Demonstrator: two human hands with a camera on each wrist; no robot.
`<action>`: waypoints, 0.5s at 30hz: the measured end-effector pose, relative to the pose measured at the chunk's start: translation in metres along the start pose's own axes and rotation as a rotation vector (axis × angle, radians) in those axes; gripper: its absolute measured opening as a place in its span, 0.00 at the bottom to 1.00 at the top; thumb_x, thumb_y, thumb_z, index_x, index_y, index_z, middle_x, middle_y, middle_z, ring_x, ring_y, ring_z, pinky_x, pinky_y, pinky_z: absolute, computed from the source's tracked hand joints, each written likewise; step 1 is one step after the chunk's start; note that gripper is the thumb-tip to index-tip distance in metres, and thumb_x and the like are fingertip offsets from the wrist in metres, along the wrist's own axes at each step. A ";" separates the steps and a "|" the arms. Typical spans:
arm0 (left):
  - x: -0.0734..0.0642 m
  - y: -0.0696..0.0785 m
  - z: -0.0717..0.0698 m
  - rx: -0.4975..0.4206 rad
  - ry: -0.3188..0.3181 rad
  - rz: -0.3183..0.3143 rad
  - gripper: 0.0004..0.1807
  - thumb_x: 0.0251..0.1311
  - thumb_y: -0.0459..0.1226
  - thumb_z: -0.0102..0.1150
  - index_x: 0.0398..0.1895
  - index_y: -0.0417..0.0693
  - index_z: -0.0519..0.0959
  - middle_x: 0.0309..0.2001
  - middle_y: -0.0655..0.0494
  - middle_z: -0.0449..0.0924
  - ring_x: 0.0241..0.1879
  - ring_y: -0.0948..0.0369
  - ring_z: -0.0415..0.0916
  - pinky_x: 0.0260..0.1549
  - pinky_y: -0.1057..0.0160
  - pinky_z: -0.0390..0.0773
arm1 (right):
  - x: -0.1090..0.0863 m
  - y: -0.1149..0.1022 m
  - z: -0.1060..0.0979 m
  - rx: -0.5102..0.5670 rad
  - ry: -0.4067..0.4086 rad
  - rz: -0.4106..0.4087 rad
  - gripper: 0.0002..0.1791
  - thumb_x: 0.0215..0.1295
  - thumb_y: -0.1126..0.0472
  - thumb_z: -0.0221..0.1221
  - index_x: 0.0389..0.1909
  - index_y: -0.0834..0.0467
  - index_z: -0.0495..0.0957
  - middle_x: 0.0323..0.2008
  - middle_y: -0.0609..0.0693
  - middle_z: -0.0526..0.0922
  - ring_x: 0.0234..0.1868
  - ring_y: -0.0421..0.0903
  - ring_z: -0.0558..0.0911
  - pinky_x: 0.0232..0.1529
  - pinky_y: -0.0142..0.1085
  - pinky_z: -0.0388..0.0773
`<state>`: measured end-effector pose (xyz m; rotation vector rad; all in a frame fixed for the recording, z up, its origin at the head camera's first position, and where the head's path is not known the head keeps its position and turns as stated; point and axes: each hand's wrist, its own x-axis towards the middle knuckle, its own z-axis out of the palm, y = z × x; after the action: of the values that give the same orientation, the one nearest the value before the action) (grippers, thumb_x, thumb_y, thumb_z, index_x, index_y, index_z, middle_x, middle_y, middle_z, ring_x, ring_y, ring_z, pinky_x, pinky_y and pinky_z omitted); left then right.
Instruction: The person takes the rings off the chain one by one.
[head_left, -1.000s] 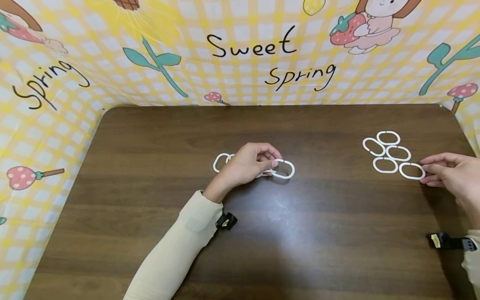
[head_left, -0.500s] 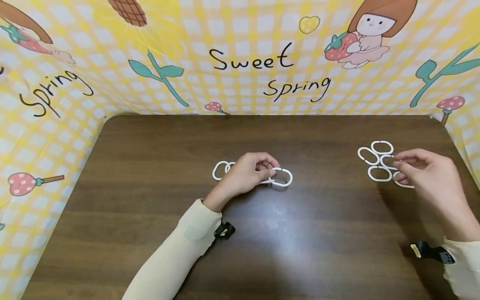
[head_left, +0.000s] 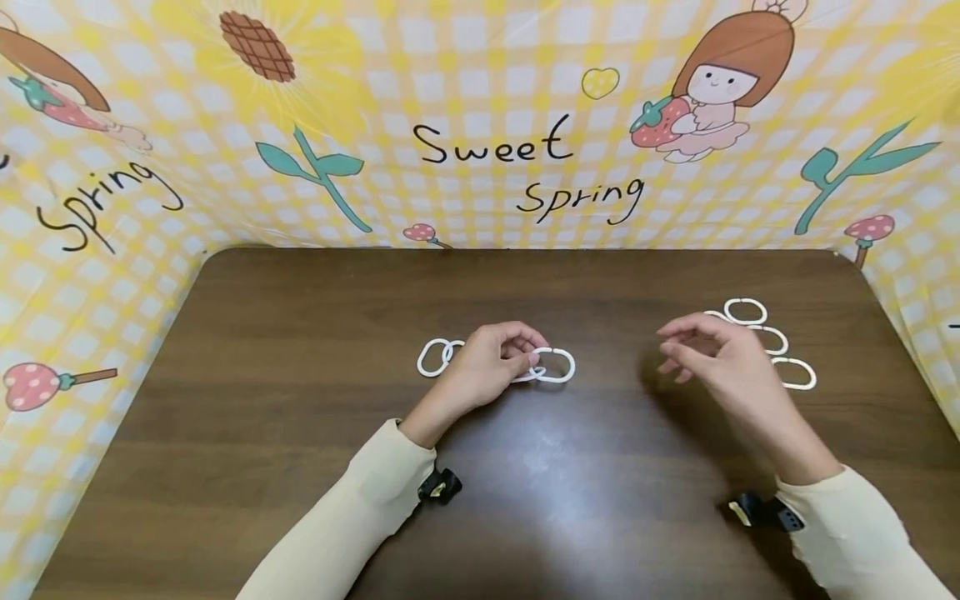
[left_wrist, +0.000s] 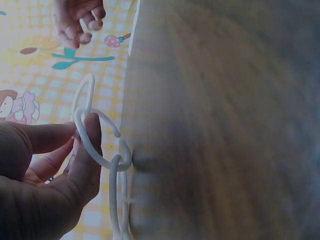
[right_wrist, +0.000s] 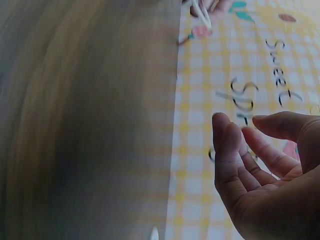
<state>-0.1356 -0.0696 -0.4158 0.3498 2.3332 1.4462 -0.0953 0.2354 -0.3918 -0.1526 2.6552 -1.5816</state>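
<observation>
In the head view my left hand (head_left: 483,358) pinches a short chain of white oval plastic links between thumb and fingers. An end link (head_left: 558,381) sticks out to the right of the fingertips, and the chain's left end (head_left: 421,358) shows past the wrist side; its middle is covered by the hand. The left wrist view shows the gripped link (left_wrist: 89,147) threaded through its neighbours, with a small gap in one of them. My right hand (head_left: 723,358) hovers over the table, fingers loosely bent and thumb apart. Nothing is visible between them in the right wrist view.
Several loose white links, among them a far one (head_left: 745,323) and a near one (head_left: 797,388), lie at the right, partly behind the right hand. The brown table (head_left: 315,467) meets a yellow checked cloth (head_left: 465,200) at its back edge.
My right hand has moved left from beside the loose links, passing over them toward the chain. The left hand keeps its pinch on the chain. The head view has tilted up slightly.
</observation>
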 end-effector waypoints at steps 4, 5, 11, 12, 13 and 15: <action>-0.001 0.001 -0.001 -0.003 0.003 -0.008 0.07 0.70 0.32 0.63 0.48 0.44 0.86 0.38 0.52 0.86 0.31 0.65 0.78 0.33 0.67 0.74 | 0.004 -0.006 0.019 0.046 -0.040 -0.004 0.11 0.72 0.69 0.61 0.51 0.70 0.80 0.31 0.44 0.88 0.30 0.42 0.89 0.31 0.36 0.85; -0.001 0.001 -0.001 -0.005 0.002 -0.010 0.07 0.70 0.31 0.63 0.48 0.44 0.86 0.38 0.52 0.86 0.31 0.65 0.78 0.33 0.67 0.74 | 0.005 -0.007 0.023 0.057 -0.048 -0.001 0.10 0.72 0.69 0.61 0.50 0.69 0.80 0.31 0.46 0.88 0.30 0.43 0.89 0.31 0.37 0.86; 0.000 0.001 -0.002 -0.013 0.013 -0.019 0.07 0.70 0.31 0.63 0.47 0.44 0.86 0.38 0.52 0.86 0.30 0.66 0.77 0.32 0.68 0.74 | 0.008 -0.011 0.040 0.170 -0.074 0.028 0.12 0.71 0.70 0.62 0.51 0.73 0.79 0.32 0.49 0.88 0.31 0.45 0.89 0.31 0.40 0.86; 0.000 0.002 -0.002 -0.013 0.015 -0.018 0.07 0.70 0.31 0.63 0.48 0.44 0.86 0.38 0.52 0.86 0.30 0.66 0.77 0.32 0.68 0.74 | 0.008 -0.011 0.042 0.190 -0.078 0.031 0.12 0.71 0.70 0.62 0.51 0.73 0.78 0.32 0.48 0.87 0.31 0.45 0.89 0.31 0.40 0.86; 0.000 0.002 -0.002 -0.011 0.017 -0.016 0.07 0.70 0.31 0.63 0.48 0.44 0.86 0.38 0.53 0.86 0.30 0.66 0.77 0.32 0.68 0.73 | 0.009 -0.011 0.044 0.206 -0.083 0.034 0.12 0.71 0.70 0.62 0.51 0.74 0.78 0.32 0.48 0.87 0.31 0.45 0.89 0.31 0.40 0.86; 0.000 0.003 -0.003 -0.012 0.022 -0.010 0.08 0.69 0.31 0.64 0.48 0.43 0.86 0.38 0.53 0.86 0.30 0.66 0.77 0.31 0.69 0.73 | 0.010 -0.011 0.048 0.235 -0.088 0.043 0.13 0.71 0.70 0.62 0.51 0.74 0.77 0.32 0.49 0.87 0.32 0.45 0.89 0.31 0.40 0.86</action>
<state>-0.1363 -0.0708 -0.4122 0.3208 2.3390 1.4658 -0.1007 0.1869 -0.4051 -0.1499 2.3697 -1.8109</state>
